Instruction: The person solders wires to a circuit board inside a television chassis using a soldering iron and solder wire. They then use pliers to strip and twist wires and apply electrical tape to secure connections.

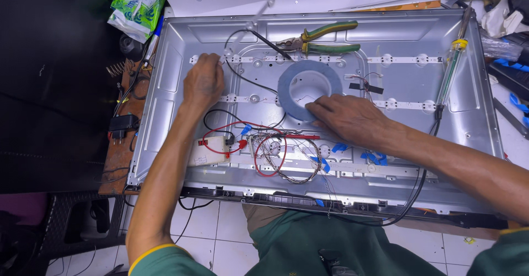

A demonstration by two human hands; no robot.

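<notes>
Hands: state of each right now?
Left hand: closed, pinching the end of a light strip.
Right hand: open, fingers resting on the tape roll.

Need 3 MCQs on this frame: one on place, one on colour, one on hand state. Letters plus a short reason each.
1. Where do the pliers lie?
A. on the floor tiles
B. inside the metal panel, near its top edge
C. in the right hand

2. What colour is the tape roll?
A. blue-grey
B. yellow
C. red

3. What is the left hand doing?
A. hanging off the panel
B. gripping the pliers
C. pinching the end of a white strip

Answers:
1 B: they rest on the panel above the tape roll.
2 A: the ring under the right hand is dull blue.
3 C: its fingertips close on the strip's lower end.
</notes>
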